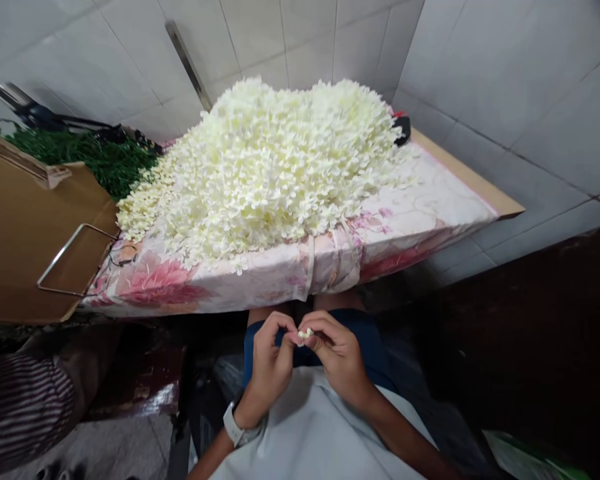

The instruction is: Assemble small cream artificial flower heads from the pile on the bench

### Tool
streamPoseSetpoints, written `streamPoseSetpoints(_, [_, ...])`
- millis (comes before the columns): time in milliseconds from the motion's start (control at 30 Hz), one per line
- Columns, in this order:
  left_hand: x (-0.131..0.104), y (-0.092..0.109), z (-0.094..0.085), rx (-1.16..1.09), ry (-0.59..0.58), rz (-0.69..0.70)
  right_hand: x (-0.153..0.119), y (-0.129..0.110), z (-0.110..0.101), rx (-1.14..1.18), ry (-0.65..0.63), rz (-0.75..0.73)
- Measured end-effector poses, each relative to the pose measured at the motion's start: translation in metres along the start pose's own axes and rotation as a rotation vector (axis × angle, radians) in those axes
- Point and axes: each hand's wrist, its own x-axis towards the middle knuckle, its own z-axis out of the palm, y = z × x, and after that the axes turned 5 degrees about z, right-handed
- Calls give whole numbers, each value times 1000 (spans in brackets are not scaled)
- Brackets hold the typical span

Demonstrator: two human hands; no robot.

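Observation:
My left hand (276,353) and my right hand (336,347) meet over my lap, fingertips pinched together. Between them is a small creamy-white artificial flower (305,333), partly covered by the fingers. Both hands are closed around it, thumbs and forefingers touching. In front of them, on the table, rises a big heap of white artificial flowers (280,160) with pale yellow-green centres. One loose blossom (239,265) lies at the table's near edge, apart from the heap.
A floral tablecloth (425,207) covers the table. At left stand a cardboard box (35,233) with a metal wire frame (63,257) near it, and dark green artificial foliage (115,163). Tiled walls close off the back and right. A person's striped garment (25,407) shows lower left.

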Motion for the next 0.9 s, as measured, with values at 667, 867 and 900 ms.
streamPoseSetpoints(667, [8,5,-4,-27,127,188,10,-2,12,96,42,84])
streamPoseSetpoints(867, [9,19,-8,19,164,177,3,-6,15,89,-45,37])
streamPoseSetpoints(900, [9,21,-8,-18,158,150,3,-7,15,96,-57,23])
